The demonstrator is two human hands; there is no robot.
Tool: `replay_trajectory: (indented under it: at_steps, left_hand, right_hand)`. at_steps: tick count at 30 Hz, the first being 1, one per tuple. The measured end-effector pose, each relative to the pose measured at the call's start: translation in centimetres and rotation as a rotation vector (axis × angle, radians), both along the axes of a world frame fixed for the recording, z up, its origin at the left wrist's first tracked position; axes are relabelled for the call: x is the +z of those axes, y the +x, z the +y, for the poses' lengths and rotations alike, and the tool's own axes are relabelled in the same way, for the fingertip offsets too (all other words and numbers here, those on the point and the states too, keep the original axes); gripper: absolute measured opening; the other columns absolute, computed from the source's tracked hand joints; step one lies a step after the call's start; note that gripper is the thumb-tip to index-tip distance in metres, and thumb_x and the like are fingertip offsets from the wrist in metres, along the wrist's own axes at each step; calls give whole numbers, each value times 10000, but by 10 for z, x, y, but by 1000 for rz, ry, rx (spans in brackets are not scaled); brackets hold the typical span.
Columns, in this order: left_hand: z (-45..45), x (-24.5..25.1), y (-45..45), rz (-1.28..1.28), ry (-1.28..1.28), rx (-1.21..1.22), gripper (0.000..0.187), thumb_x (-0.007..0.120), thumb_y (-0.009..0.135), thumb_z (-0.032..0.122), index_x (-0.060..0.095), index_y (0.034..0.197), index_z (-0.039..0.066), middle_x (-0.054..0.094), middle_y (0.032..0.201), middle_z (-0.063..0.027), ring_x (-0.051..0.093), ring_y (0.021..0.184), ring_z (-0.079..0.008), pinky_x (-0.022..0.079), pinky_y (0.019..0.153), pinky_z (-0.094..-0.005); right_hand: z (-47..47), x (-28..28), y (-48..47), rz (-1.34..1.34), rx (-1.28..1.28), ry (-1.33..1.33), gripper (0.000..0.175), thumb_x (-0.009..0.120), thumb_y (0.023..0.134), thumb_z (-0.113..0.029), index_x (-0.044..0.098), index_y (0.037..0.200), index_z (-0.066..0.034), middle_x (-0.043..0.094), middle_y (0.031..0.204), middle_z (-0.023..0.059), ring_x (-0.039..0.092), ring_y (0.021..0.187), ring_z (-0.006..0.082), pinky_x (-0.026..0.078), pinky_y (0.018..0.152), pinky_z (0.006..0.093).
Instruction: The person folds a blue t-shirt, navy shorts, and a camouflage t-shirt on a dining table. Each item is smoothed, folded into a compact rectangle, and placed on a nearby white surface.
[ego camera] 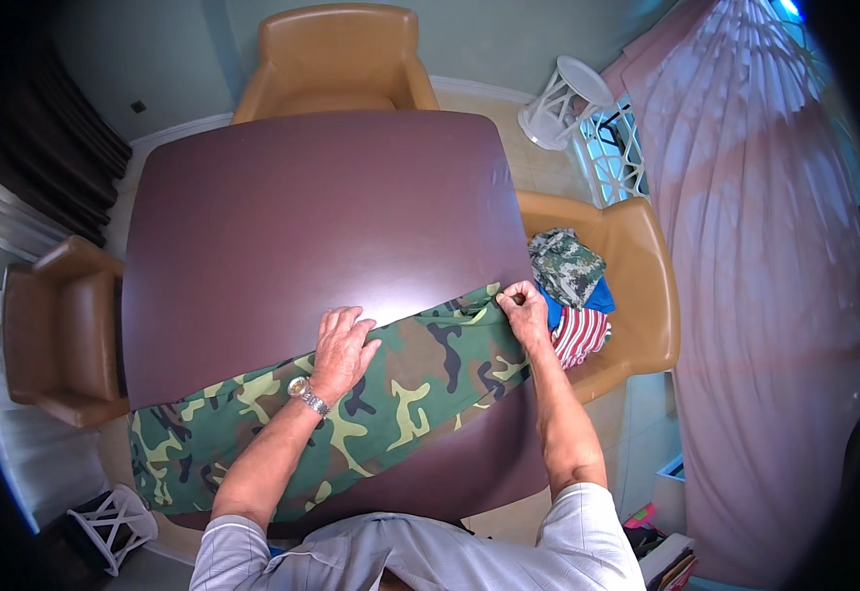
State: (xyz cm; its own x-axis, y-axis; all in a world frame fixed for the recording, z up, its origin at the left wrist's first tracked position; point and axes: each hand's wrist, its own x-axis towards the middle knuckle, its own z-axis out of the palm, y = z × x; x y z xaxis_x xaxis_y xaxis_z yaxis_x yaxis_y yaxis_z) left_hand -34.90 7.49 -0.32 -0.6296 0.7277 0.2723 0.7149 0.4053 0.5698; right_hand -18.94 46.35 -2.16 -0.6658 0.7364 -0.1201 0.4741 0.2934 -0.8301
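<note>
A long piece of woodland-camouflage cloth [415,384], perhaps a garment, lies slantwise across the near part of a dark red-brown table [312,207]. Its left end reaches the table's left edge. My left hand [343,347], with a metal-banded watch on the wrist, rests on the cloth's far edge, fingers slightly apart. At the cloth's upper right corner, my right hand [524,310] pinches the fabric between thumb and fingers near the table's right edge. The cloth looks folded or doubled along that far edge.
On the tan armchair [640,288] at the right sits a pile with a camouflage cloth [569,267], a blue cloth [601,297] and a red-and-white striped cloth [582,336]. More tan armchairs stand at the far side [338,59] and left [68,332]. A pink curtain [755,295] hangs at right.
</note>
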Motion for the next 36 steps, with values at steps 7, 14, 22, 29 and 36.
replay_trajectory:
  at_steps: [7, 14, 22, 29, 36]
  left_hand:
    - [17, -6, 2, -8, -68, -83, 501, 904, 912, 146, 717, 1373, 87, 688, 1392, -135, 625, 1362, -357, 406, 1306, -625]
    - [65, -6, 7, 11, 0, -249, 553, 882, 959, 198, 685, 1466, 92, 688, 1433, -124, 609, 1422, -347, 368, 1344, -636]
    - [138, 8, 15, -113, 51, -479, 527, 859, 987, 213, 686, 1465, 72, 757, 1310, -116, 655, 1292, -337, 480, 1188, -543]
    - [150, -11, 24, -240, 127, -572, 231, 860, 995, 216, 782, 1158, 72, 778, 1143, -73, 704, 1091, -308, 556, 1007, -480]
    - [152, 12, 14, -680, -47, -539, 500, 942, 957, 358, 710, 1273, 47, 743, 1397, -135, 742, 1256, -336, 616, 1055, -480]
  right_hand:
    - [-18, 24, 26, 227, -20, -337, 371, 820, 997, 70, 694, 1333, -25, 711, 1042, -14, 639, 909, 75, 560, 854, 260]
    - [-23, 38, 54, 244, -14, -341, 477, 776, 988, 142, 653, 1423, -12, 702, 1121, -31, 654, 1016, 65, 543, 936, 246]
    - [-41, 41, 79, 314, -95, -318, 432, 748, 990, 156, 673, 1378, -18, 687, 1176, -16, 655, 1071, 70, 539, 976, 244]
    - [-71, 63, 84, 270, -112, -78, 340, 762, 1013, 121, 707, 1320, -15, 734, 1180, 21, 702, 1062, 97, 564, 972, 254]
    - [-80, 81, 70, 370, -125, -110, 338, 765, 1010, 138, 704, 1314, 5, 782, 1240, 81, 738, 1118, 132, 598, 1023, 295]
